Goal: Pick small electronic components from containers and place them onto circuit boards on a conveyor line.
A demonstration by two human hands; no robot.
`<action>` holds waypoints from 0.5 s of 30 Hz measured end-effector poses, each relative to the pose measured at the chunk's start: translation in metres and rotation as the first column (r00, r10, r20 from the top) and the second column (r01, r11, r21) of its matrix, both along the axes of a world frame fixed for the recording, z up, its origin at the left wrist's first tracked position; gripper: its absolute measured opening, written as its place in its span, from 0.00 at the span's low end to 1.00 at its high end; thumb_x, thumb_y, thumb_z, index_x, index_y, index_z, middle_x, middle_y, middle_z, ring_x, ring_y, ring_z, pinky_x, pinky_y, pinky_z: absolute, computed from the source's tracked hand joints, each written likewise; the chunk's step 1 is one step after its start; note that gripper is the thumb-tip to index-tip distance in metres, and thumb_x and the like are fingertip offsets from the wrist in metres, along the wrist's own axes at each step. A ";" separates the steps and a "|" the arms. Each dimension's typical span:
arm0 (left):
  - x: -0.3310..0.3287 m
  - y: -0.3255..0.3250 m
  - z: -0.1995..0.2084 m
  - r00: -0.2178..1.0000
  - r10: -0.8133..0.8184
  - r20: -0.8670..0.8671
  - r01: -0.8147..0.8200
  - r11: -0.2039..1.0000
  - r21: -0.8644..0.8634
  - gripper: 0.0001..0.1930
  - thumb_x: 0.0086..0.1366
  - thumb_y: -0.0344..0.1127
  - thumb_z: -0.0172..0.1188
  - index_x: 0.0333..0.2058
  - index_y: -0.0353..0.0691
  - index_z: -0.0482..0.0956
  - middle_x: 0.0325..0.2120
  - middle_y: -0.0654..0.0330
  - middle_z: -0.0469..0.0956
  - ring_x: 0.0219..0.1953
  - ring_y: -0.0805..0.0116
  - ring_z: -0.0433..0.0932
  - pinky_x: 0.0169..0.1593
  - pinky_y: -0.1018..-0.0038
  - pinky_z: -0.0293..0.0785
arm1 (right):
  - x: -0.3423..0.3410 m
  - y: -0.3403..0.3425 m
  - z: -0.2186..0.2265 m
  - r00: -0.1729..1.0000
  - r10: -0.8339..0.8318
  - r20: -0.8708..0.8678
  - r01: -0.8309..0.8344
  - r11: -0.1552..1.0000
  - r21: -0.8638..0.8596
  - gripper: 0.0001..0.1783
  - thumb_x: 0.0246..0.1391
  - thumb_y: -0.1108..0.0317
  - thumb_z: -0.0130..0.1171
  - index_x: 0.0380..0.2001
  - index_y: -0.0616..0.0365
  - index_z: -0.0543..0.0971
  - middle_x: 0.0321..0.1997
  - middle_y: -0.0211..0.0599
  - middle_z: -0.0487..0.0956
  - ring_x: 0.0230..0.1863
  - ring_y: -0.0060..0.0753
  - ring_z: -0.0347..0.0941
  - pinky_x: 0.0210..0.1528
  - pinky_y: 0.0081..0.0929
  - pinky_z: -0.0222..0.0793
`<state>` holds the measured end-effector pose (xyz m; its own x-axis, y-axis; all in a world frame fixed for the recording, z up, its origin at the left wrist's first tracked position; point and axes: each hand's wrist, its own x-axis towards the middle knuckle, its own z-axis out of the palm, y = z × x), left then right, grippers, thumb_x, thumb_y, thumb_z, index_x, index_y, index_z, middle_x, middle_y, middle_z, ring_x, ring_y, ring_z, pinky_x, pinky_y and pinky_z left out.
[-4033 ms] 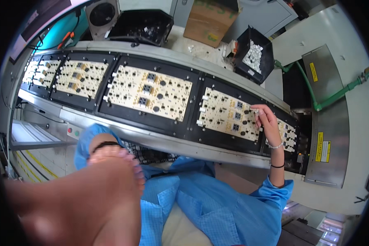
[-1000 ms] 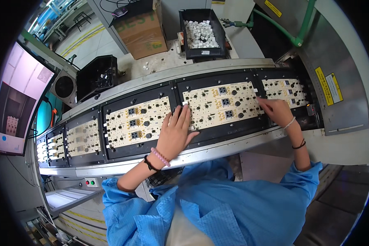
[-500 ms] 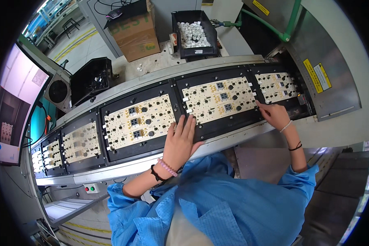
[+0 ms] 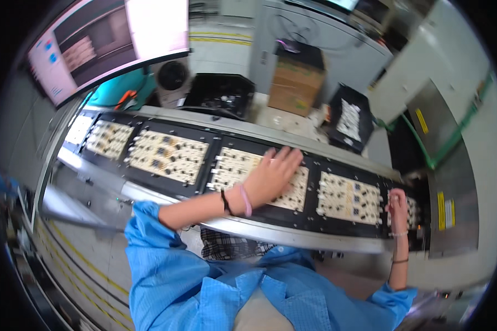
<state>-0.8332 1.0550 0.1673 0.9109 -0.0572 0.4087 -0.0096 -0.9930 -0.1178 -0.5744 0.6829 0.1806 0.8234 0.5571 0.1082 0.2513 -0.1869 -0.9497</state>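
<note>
My left hand (image 4: 276, 174) lies palm down with fingers stretched out, over a cream circuit board panel (image 4: 234, 168) that it partly covers. The panel, dotted with small black parts, sits in a black carrier frame (image 4: 311, 193). To its right is a similar panel (image 4: 349, 197) with dark square displays down its middle. My right hand (image 4: 397, 204) is at the far right, by the last panel (image 4: 412, 212) in the row. Its fingers are curled in and somewhat blurred; whatever they might hold is hidden.
More panels (image 4: 168, 157) in carriers run leftward along the metal-edged line. Behind stand a black bin of dark parts (image 4: 218, 96), a cardboard box (image 4: 296, 83) and a black bin of white parts (image 4: 348, 118). A monitor (image 4: 105, 47) overhangs the left; a metal housing (image 4: 455, 171) borders the right.
The view has swung left, with blur. My left hand has gone from a panel's edge to lying across a panel. My right hand has shifted rightward to the last panel, fingers curled.
</note>
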 end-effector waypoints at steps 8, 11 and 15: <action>0.064 0.339 -0.099 0.789 0.501 -0.356 -0.604 0.741 -0.295 0.20 0.66 0.48 0.50 0.35 0.34 0.81 0.37 0.45 0.81 0.40 0.48 0.80 0.43 0.61 0.75 | -0.037 0.116 -0.012 0.867 0.315 -0.386 -0.315 0.947 0.065 0.20 0.65 0.69 0.48 0.58 0.59 0.63 0.49 0.46 0.77 0.33 0.24 0.77 0.35 0.16 0.76; 0.098 0.414 -0.170 0.636 0.387 -0.668 -0.563 0.824 -0.059 0.17 0.61 0.47 0.53 0.26 0.41 0.83 0.30 0.56 0.83 0.33 0.59 0.83 0.33 0.62 0.77 | -0.049 0.133 -0.007 0.893 0.280 -0.353 -0.321 0.945 -0.063 0.15 0.66 0.63 0.47 0.52 0.57 0.65 0.41 0.45 0.81 0.25 0.21 0.76 0.28 0.14 0.71; 0.105 0.473 -0.216 0.557 0.519 -0.649 -0.692 0.721 -0.018 0.15 0.52 0.50 0.60 0.33 0.49 0.83 0.33 0.62 0.82 0.38 0.63 0.81 0.41 0.60 0.76 | -0.046 0.142 -0.010 0.894 0.330 -0.302 -0.388 0.908 -0.158 0.11 0.67 0.61 0.47 0.46 0.56 0.67 0.35 0.44 0.82 0.22 0.20 0.75 0.27 0.14 0.70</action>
<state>-0.7279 1.5276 -0.0491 0.7345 0.6187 -0.2787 0.6281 -0.7754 -0.0658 -0.6204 0.8251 0.1702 0.5441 0.8055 -0.2346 0.0867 -0.3322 -0.9392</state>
